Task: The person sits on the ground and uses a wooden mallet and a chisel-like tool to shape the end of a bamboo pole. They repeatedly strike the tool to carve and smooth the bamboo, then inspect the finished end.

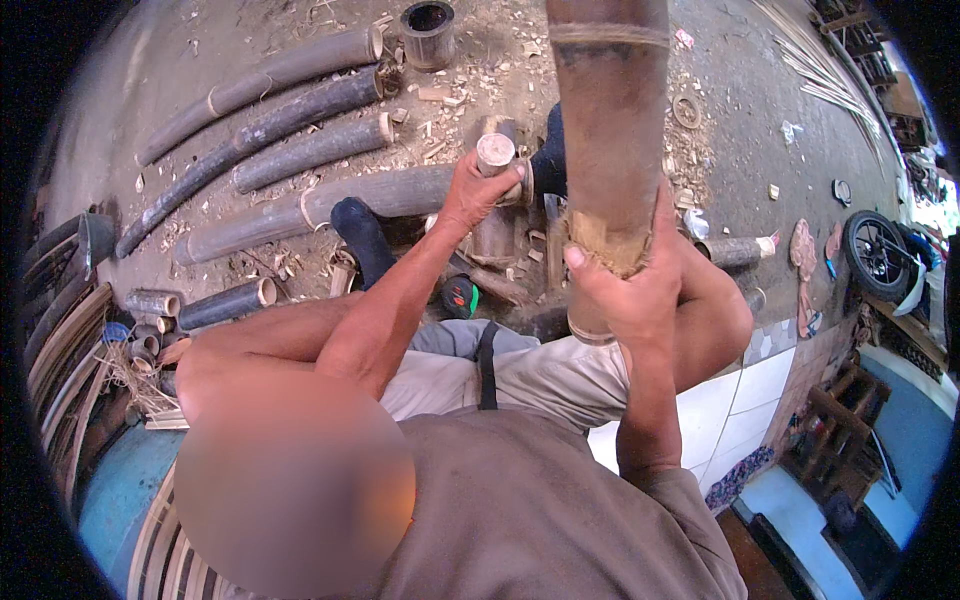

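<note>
My right hand (640,285) is closed round a thick brown bamboo pole (615,130), which stands steeply and runs out of the top of the head view. A pale, rough-edged cut (605,240) shows in its wall, next to my thumb. In front of me, my left hand (475,190) is wrapped round a round wooden handle (495,150) with a pale, flat end. Its lower part is hidden, so I cannot tell what tool it belongs to. Below that hand, a long grey bamboo pole (390,192) lies across the ground by my dark-covered feet.
Several bamboo lengths (290,70) lie at the far left, near a short dark bamboo ring (427,35). Wood chips (440,110) litter the ground. Split strips (820,75) lie at the far right, above a wheel (880,250). Cut pieces (228,302) are beside my left knee.
</note>
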`<state>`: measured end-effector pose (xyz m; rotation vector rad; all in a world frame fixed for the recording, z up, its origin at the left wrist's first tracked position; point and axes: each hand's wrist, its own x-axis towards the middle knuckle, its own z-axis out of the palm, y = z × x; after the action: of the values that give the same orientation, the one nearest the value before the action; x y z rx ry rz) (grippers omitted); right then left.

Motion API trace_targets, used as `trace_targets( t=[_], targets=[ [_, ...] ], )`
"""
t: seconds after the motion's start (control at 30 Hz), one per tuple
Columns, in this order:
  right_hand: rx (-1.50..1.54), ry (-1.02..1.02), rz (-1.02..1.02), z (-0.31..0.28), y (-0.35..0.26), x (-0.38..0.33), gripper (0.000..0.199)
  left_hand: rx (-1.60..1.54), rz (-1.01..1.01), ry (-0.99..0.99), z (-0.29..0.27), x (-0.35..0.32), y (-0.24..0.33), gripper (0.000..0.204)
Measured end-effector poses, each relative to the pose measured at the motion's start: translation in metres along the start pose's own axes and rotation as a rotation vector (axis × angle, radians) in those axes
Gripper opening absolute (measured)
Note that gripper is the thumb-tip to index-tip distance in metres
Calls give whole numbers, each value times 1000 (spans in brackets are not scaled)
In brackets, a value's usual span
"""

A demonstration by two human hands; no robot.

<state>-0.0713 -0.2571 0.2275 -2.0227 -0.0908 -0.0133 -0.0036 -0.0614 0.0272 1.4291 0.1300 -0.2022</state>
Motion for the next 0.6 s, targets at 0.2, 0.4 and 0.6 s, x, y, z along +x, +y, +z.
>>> trace_targets(
  t=[0.2,0.4,0.6],
  targets=[
    [-501,-201,135,22,31,10,102,-76,53,-167,8,-9,11,35],
    [-441,-195,114,24,41,-8,101,52,151,-200,12,-10,7,39],
    [-197,-40,179,6,22,-5,98,10,-7,44,-9,8,0,28]
  ],
)
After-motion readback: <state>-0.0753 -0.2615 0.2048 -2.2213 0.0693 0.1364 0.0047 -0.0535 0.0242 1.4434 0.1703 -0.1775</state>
